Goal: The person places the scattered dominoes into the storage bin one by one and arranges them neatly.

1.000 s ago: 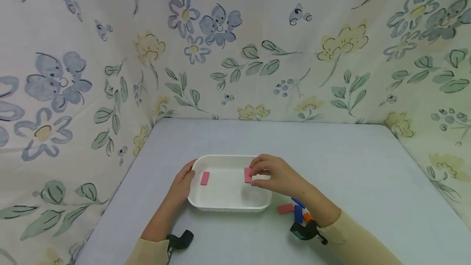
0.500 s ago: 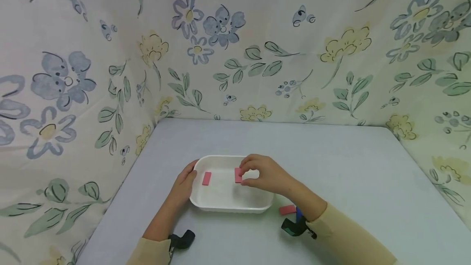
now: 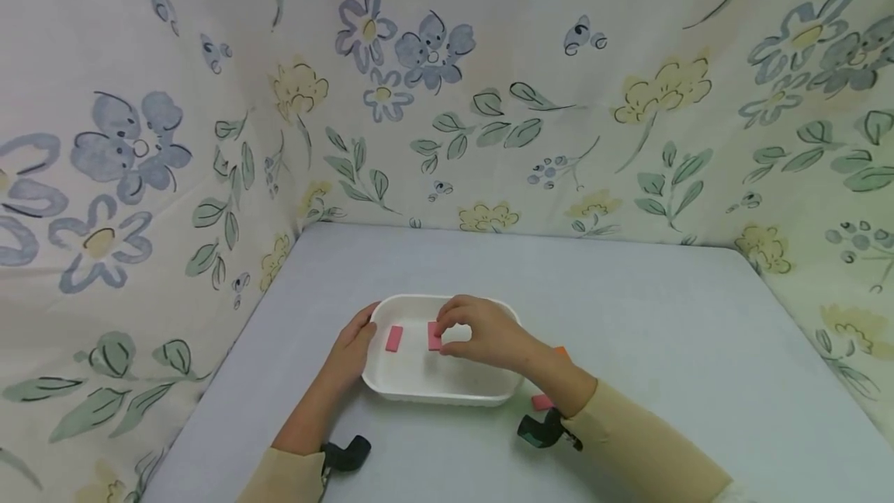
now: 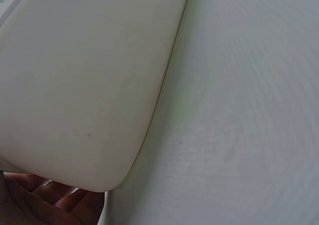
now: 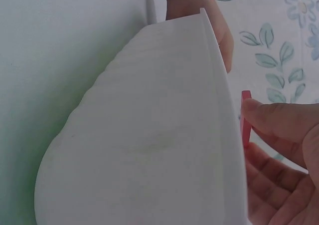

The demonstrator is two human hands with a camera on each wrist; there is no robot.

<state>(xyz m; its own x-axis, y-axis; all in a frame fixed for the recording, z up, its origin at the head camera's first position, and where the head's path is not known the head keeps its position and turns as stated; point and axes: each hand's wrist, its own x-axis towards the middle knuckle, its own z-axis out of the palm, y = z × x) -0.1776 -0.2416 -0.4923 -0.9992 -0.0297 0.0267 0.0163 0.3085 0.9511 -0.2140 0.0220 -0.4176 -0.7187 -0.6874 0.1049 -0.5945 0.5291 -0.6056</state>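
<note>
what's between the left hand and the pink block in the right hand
A second pink block, lying in the white tray, as the head view shows.

Left hand (image 3: 352, 342) gripping, left forearm (image 3: 307, 410) extended forward; right hand (image 3: 483, 332) pinching, right forearm (image 3: 569, 388) slanting inward.

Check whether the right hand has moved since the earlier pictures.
Yes: in the head view, the right hand has moved left across the white tray, bringing its pinched pink block closer to the resting pink block.
</note>
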